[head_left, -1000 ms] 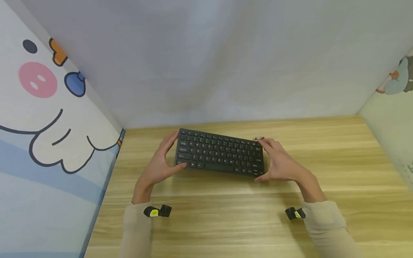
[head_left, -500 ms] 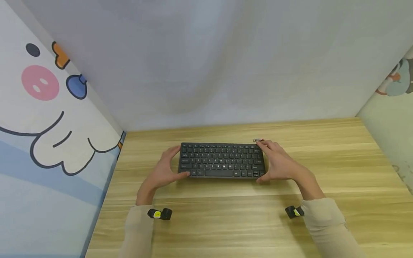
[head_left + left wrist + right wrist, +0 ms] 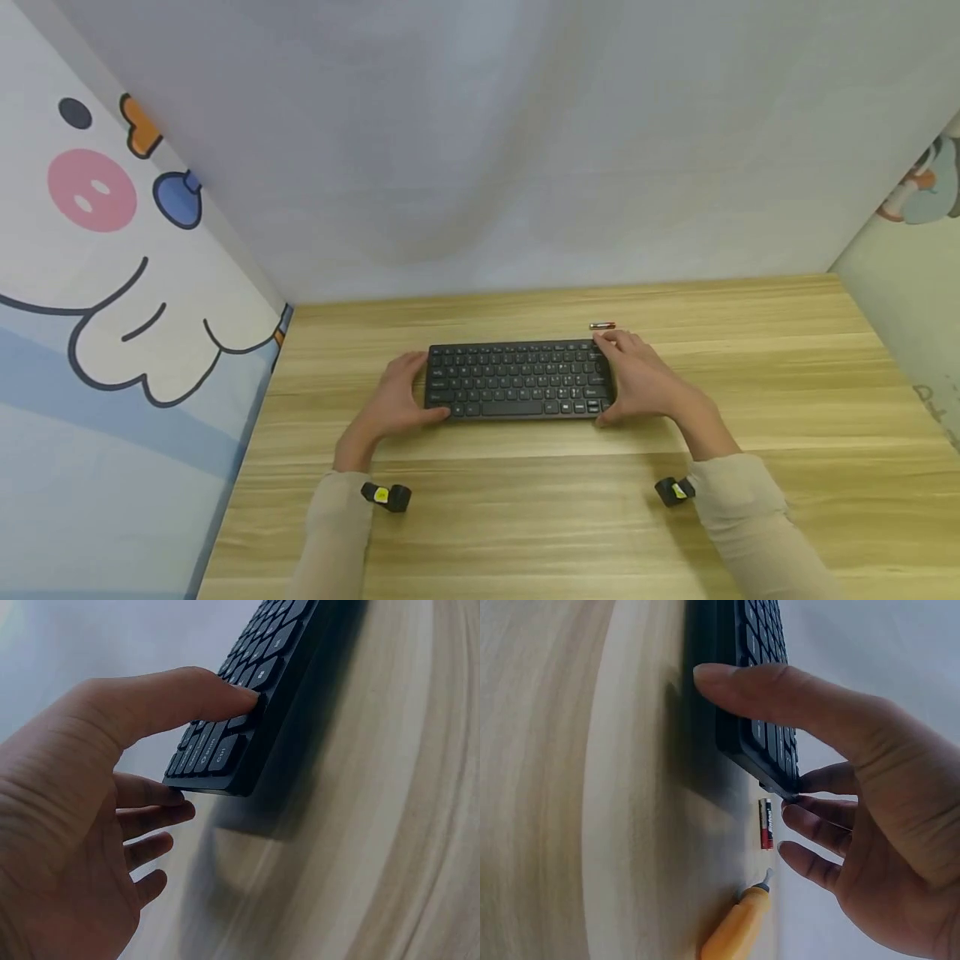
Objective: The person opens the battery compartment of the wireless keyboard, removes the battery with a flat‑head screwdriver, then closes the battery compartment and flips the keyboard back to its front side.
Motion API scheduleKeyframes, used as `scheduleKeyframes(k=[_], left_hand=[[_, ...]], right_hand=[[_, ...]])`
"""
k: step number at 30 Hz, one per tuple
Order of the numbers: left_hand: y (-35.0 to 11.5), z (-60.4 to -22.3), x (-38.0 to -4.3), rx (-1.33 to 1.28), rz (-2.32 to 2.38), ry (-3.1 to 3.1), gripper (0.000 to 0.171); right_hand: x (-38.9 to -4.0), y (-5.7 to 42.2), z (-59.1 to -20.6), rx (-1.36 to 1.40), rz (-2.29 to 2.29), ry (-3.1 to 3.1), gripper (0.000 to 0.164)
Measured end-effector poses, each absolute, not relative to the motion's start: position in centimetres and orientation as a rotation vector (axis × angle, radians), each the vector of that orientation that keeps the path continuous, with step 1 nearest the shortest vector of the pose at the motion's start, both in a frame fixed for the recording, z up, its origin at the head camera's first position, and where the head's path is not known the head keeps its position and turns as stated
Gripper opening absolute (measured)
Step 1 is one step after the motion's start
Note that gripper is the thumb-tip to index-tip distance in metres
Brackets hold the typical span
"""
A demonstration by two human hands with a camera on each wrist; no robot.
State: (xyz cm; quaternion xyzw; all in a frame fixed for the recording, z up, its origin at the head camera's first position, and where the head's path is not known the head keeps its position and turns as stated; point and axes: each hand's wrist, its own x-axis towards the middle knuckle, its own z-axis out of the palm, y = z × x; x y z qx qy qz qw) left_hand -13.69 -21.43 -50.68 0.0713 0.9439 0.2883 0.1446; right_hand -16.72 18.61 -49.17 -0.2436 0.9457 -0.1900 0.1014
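A compact black keyboard (image 3: 517,379) lies lengthwise between my two hands, keys up. My left hand (image 3: 393,400) holds its left end. In the left wrist view the thumb presses the front corner keys, and the index fingertip is at the end edge (image 3: 206,787). My right hand (image 3: 641,379) grips the right end, with its thumb on the front edge and its fingers at the back corner. Both wrist views show a gap with shadow between the keyboard and the wooden table (image 3: 637,825). Just behind the right fingers lies a small battery (image 3: 602,326) with a red end.
In the right wrist view an orange-handled tool (image 3: 739,926) with a thin metal tip, like a screwdriver, lies near the battery; my right hand hides it in the head view. A pale wall (image 3: 480,167) closes off the table's back, and a cartoon-printed panel (image 3: 112,292) stands at left.
The keyboard's raised left end has come down and toward me, so it now sits straight. My left hand moved with it, slightly rightward; the right hand barely shifted.
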Motion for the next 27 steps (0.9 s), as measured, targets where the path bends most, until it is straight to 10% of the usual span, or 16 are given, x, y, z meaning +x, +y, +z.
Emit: scheduleKeyframes(k=[27], left_hand=[[-20.5, -51.8, -13.6, 0.205, 0.764, 2.762, 0.105]], right_hand=[[-16.9, 19.8, -50.4, -0.709, -0.531, 2.794, 0.134]])
